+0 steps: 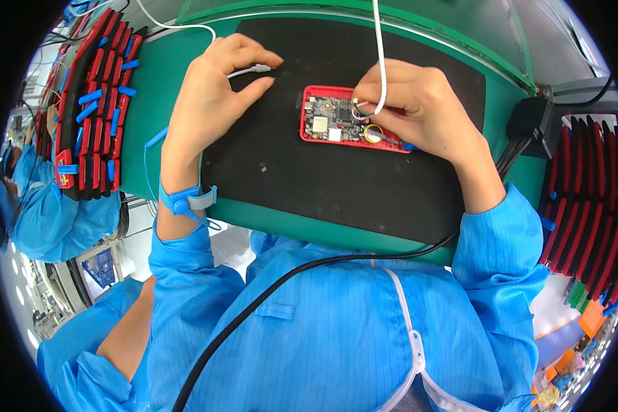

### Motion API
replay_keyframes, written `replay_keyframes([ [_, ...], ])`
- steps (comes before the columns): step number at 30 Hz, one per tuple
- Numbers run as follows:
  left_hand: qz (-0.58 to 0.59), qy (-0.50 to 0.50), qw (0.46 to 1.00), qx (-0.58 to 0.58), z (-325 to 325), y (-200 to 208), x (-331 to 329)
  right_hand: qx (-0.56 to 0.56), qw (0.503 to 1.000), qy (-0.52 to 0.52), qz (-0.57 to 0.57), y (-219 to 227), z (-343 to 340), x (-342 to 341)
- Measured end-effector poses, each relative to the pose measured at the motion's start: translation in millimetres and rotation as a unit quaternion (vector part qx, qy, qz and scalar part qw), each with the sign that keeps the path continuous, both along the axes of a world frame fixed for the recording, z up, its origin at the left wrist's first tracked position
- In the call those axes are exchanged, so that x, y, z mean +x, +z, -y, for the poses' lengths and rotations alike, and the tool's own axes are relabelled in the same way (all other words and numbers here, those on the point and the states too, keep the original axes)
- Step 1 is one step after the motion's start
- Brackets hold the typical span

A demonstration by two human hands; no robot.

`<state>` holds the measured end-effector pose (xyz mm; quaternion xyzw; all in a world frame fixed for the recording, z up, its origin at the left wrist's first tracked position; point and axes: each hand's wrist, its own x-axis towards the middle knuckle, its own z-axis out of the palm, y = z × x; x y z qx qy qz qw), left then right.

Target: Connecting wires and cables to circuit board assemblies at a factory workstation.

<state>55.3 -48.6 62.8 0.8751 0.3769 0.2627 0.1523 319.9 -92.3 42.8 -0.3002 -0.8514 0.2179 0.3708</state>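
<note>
Left hand [209, 93] observed with fingers parted near the plug [259, 69], right hand [426, 103] with fingers pinching the cable [381, 62] over the board [321, 115]

Red case [304, 118]: upper right corner hidden behind right hand [422, 99]. Thin wires [358, 110] at that hand's grip: ends too small to trace. White cable [380, 48]: cut off by top edge. Left hand [209, 86] hides part of connector lead [240, 71]; fingertip contact unclear. Black cable [254, 295]: cut off by lower edge. Co-worker [62, 220] at left: partly blurred.
</note>
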Motion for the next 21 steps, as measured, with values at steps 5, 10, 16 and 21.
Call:
replay_keyframes([
  [5,-0.073,0.02,0.997,0.034,-6,-16,-24,0.013,1.0,0.006,0.01,1,3,-1],
  [10,-0.041,0.049,0.998,0.009,-2,-24,-23,-0.001,1.0,-0.001,0.008,3,7,-1],
  [16,-0.017,0.006,1.0,0.019,7,-30,-18,-0.006,1.0,-0.003,0.008,1,3,-2],
  [21,0.032,0.036,0.994,0.102,15,-26,-7,-0.015,1.0,-0.008,0.013,2,1,-2],
])
